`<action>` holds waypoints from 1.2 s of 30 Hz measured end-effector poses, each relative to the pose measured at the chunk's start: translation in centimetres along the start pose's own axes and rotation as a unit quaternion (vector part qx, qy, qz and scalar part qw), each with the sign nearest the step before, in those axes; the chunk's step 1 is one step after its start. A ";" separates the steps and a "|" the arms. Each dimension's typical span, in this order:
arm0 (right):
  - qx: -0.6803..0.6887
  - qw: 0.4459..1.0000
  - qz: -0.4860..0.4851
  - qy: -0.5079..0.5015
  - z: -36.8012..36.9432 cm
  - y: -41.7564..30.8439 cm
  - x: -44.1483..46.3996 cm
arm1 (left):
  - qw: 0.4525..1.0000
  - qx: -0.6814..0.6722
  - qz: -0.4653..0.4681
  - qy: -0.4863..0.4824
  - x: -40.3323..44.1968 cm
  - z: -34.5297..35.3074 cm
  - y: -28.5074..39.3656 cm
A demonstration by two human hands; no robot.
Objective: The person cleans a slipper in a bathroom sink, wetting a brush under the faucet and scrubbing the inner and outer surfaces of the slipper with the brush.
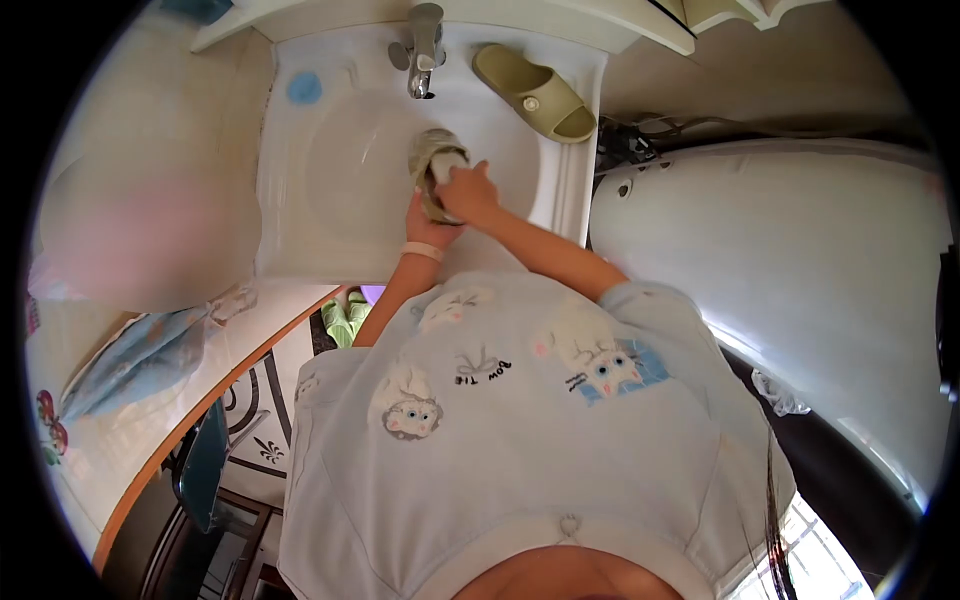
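Over the white sink basin (345, 190), my left hand (432, 230) grips an olive-green slipper (431, 148) from its near end. The slipper looks wet or soapy, with its far end pointing to the faucet. My right hand (472, 194) is closed on a small whitish object (448, 165) and presses it into the slipper's opening. Whether that object is a brush or something else, I cannot tell. A second olive-green slipper (528, 85) rests on the sink's back right rim, with a round light button on its strap.
A chrome faucet (424, 55) stands at the back of the sink. On the back left corner lies a round blue item (304, 88). A large white rounded appliance (770, 240) stands at the right. Light green slippers (345, 318) are on the floor below.
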State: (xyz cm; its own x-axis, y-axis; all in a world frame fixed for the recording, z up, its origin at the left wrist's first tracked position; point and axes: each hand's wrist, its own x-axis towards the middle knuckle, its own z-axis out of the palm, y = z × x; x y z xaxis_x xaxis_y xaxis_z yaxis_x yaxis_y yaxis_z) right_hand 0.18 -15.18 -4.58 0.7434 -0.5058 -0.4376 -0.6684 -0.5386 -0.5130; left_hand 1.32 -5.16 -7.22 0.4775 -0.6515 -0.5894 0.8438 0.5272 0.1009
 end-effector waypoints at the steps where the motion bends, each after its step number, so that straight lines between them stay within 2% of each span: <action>1: -0.026 0.999 -0.025 -0.032 -0.6 -0.8 -1.6 | 1.000 -0.003 0.002 0.000 0.2 -0.7 0.5; 3: -0.047 0.996 -0.047 -0.067 -1.7 -1.6 -3.2 | 0.989 -0.140 -0.056 0.000 -0.2 -2.2 0.9; 4: -0.046 0.996 -0.046 -0.067 -1.5 -1.2 -2.3 | 0.989 -0.139 -0.057 0.001 -0.7 -0.8 0.7; 6: -0.061 0.993 -0.095 -0.030 -1.0 0.0 0.5 | 0.994 -0.043 -0.024 0.102 -1.6 2.0 -0.4; 11: -0.049 0.998 -0.036 -0.013 -0.2 -0.3 0.1 | 0.994 -0.052 -0.021 0.095 0.0 0.2 -0.4; 13: -0.049 0.997 -0.047 -0.049 0.7 -0.1 -0.4 | 0.995 -0.050 -0.007 0.091 -0.2 -0.6 -0.1; 15: -0.045 0.994 -0.048 -0.088 1.1 0.2 -1.8 | 0.995 -0.094 0.019 0.031 0.3 -2.5 0.0; 16: -0.048 0.992 -0.050 -0.107 -0.1 -0.3 -2.8 | 0.995 -0.094 0.019 0.033 0.2 -2.4 0.0; 18: -0.050 0.990 -0.056 -0.120 -2.5 -1.4 -4.0 | 0.991 -0.056 0.082 0.092 0.5 -1.6 0.3; 21: -0.058 0.988 -0.094 -0.107 -5.1 -1.4 -4.8 | 0.992 -0.012 0.103 0.069 -1.4 1.2 0.5; 22: -0.045 0.983 -0.136 -0.117 -5.8 -0.9 -4.3 | 0.992 -0.012 0.104 0.069 -1.3 0.9 0.5; 24: -0.031 0.975 -0.182 -0.124 -7.0 -0.2 -4.0 | 0.992 -0.078 0.096 0.014 -0.6 0.0 1.3; 27: -0.039 0.962 -0.219 -0.160 -8.0 0.5 -4.1 | 0.987 -0.114 0.092 0.060 -0.2 -1.1 1.5; 29: -0.062 0.973 -0.192 -0.108 -7.7 0.9 -3.8 | 0.987 -0.119 0.090 0.065 1.2 -2.4 0.5; 31: -0.070 0.978 -0.171 -0.101 -7.4 1.8 -3.2 | 0.986 -0.125 0.085 0.074 2.0 -4.1 -0.5; 33: -0.077 0.981 -0.151 -0.090 -7.0 3.2 -2.7 | 0.992 -0.047 -0.022 0.115 2.5 -5.6 -0.8; 34: -0.082 0.984 -0.137 -0.081 -6.8 4.3 -2.4 | 0.992 -0.045 -0.025 0.115 3.0 -7.1 -0.2; 35: -0.088 0.986 -0.123 -0.072 -6.7 5.3 -2.2 | 0.917 0.397 -0.031 0.010 3.5 -9.2 1.3; 36: -0.087 0.986 -0.120 -0.073 -6.7 6.5 -2.0 | 0.649 0.754 -0.030 -0.098 3.8 -10.5 2.7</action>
State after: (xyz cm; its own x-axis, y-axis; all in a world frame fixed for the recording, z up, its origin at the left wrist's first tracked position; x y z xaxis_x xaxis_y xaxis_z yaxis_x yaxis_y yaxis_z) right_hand -5.79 -22.19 -2.15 0.8677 -0.2545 -0.4271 -0.4577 -0.7445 -0.4861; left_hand 2.83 -0.51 -17.63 0.3292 -0.7815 -0.5299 0.0725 -0.5387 0.8394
